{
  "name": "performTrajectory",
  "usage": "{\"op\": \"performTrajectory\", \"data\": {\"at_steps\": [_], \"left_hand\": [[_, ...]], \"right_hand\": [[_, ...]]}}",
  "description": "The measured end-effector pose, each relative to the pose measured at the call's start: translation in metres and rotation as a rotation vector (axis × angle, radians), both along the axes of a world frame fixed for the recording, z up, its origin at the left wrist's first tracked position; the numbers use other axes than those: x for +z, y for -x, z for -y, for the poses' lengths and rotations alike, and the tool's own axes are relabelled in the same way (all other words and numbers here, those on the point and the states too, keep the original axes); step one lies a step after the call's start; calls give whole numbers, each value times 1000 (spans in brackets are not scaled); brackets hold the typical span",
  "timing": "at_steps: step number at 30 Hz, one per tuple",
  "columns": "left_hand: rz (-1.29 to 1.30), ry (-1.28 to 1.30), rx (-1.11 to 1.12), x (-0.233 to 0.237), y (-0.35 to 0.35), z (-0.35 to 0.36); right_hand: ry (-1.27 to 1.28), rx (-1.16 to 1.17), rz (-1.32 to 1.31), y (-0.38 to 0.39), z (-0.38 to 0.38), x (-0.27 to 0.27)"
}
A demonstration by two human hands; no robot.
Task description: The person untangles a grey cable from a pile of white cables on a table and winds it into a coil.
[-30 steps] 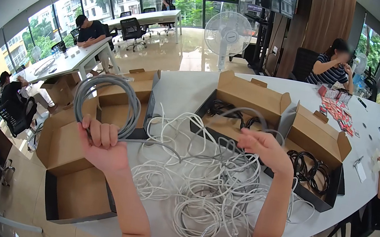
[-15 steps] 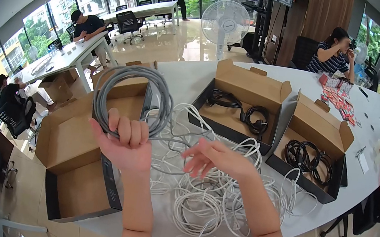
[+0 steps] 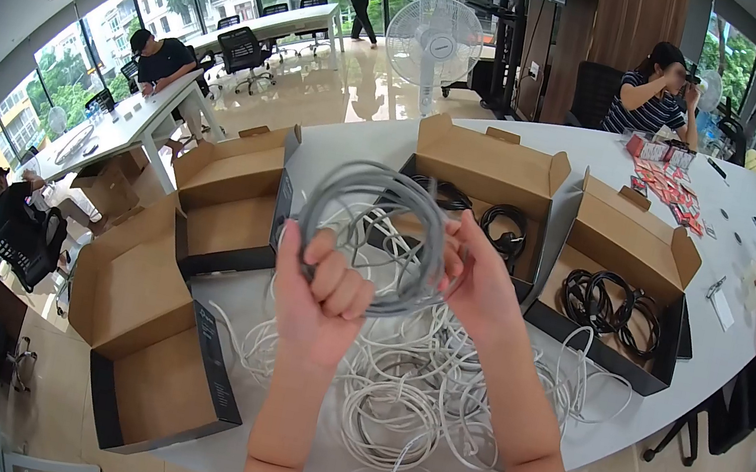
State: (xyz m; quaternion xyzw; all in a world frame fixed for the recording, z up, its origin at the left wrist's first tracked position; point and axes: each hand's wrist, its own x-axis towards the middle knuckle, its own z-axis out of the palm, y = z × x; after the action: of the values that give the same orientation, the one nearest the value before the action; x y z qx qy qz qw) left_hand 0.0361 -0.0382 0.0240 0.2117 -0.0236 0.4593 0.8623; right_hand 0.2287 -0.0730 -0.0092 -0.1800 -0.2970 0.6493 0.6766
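Observation:
A coil of grey cable (image 3: 378, 178) is held up above the table, slightly blurred by motion. My left hand (image 3: 326, 288) is closed round its lower left part, with the fingers curled inward. At the coil's right side, my right hand (image 3: 483, 280) has its thumb and fingers bent round the strands. Below both hands lies a tangled pile of white cables (image 3: 390, 425), with some grey strands among them. Part of the pile is hidden by my hands and forearms.
Two open cardboard boxes, a middle box (image 3: 486, 169) and a right box (image 3: 622, 229), hold black cables. On the left stand a nearer open box (image 3: 162, 370) and a farther one (image 3: 230, 245). Red packets (image 3: 671, 192) lie at the far right, where other people sit.
The grey coil and my left hand have moved right, over the pile. My right hand has come up and now meets the coil's right side. The farther left box is uncovered.

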Motion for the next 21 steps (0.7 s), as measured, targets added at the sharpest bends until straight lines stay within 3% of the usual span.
{"op": "performTrajectory", "data": {"at_steps": [5, 8, 14, 17, 21], "left_hand": [[-27, -2, -142, -8, -8, -1], [-10, -9, -222, -11, -11, -1], [-154, -100, -361, -11, -10, -5], [-274, -173, -517, -17, -11, -7], [-464, -214, -567, -23, -23, -3]], "right_hand": [[104, -390, 486, -2, 24, 27], [15, -454, 645, -5, 25, 27], [-51, -131, 318, -21, 31, 31], [-47, -139, 326, -22, 39, 37], [-131, -33, 709, -26, 56, 44]]}}
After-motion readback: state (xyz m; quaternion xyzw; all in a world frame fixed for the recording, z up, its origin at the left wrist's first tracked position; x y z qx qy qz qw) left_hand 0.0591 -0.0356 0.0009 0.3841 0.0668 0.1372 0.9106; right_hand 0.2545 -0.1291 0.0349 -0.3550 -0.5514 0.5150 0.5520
